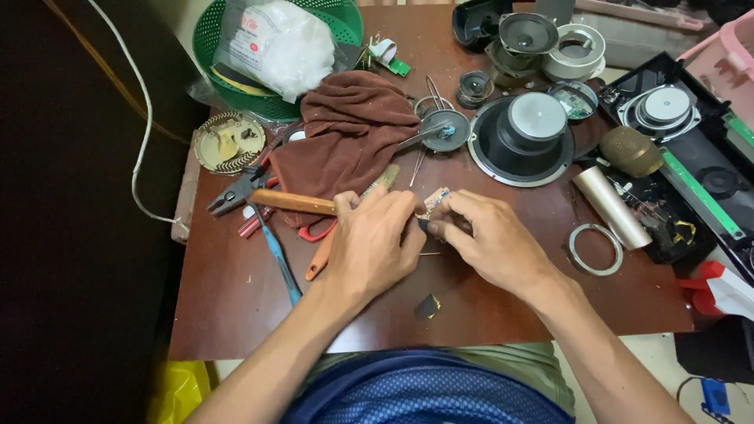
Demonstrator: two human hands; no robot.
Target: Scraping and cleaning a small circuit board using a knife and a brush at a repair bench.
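Bare tabletop [236, 314] lies along the near-left edge, beside pliers [236, 192] and a brown cloth [349, 137]. At centre the left hand [373, 243] and right hand [491, 235] both pinch a small circuit board [436, 200], fingertips touching. A large speaker [522, 137] crowds the right. Behind, a green basket [228, 31] holds a white bag [275, 43]

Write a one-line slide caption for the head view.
Both hands, left hand and right hand, pinch a small circuit board above a cluttered brown table beside a large speaker.
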